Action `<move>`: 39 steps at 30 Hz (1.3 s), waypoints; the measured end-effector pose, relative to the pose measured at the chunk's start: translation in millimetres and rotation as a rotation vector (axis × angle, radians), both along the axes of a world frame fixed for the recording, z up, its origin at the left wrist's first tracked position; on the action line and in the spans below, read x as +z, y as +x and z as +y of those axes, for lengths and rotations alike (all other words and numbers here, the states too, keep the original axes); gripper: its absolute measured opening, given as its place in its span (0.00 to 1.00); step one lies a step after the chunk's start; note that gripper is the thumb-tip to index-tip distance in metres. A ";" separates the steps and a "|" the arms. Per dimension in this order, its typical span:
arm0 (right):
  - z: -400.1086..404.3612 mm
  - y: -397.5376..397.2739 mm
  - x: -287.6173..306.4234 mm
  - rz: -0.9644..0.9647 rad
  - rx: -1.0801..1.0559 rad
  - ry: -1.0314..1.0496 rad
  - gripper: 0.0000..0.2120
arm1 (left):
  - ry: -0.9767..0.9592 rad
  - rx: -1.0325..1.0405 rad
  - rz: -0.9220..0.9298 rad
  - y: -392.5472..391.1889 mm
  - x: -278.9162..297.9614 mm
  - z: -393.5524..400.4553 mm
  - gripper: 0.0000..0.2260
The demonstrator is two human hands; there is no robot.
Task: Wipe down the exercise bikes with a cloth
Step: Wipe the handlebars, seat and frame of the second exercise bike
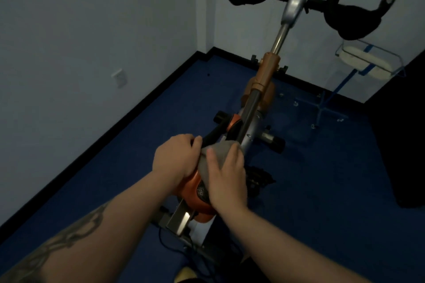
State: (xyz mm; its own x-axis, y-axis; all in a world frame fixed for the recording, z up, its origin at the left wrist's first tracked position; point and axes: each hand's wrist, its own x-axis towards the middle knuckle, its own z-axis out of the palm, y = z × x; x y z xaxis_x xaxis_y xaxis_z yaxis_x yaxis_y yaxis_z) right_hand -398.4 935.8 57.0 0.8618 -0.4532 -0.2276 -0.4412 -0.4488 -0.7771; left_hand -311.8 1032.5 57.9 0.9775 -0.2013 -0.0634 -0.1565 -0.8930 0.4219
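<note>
Two hands work a soft, limp grey cloth on the bike: the left hand gripping the frame, the right hand pressing flat.

Dim, bluish room, no clear light source. Slightly soft throughout, wide-angle bending at edges. Small glare on metal plate; right side sinks into black shadow.
</note>
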 end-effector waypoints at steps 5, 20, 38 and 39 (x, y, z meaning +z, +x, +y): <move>-33.3 80.8 -8.3 0.009 -0.316 0.390 0.30 | 0.020 0.071 -0.019 -1.9 0.6 -2.5 0.21; -88.5 83.5 -9.4 -0.217 0.400 -0.306 0.25 | 0.212 0.476 -0.236 -48.2 -1.4 -36.6 0.12; -78.6 94.0 -9.0 -0.560 1.080 -0.502 0.19 | 0.138 0.645 -0.224 -54.0 2.5 -50.0 0.14; -83.0 102.7 -7.2 -0.576 1.125 -0.500 0.20 | 0.143 0.641 -0.219 -54.2 2.7 -49.9 0.14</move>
State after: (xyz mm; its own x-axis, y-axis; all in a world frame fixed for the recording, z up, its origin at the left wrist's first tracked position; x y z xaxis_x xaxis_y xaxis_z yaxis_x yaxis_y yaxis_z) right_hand -295.8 852.8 49.8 0.7331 0.6252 0.2679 0.6771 -0.6336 -0.3742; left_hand -366.1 982.6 60.6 0.8942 0.4159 0.1658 0.3525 -0.8823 0.3120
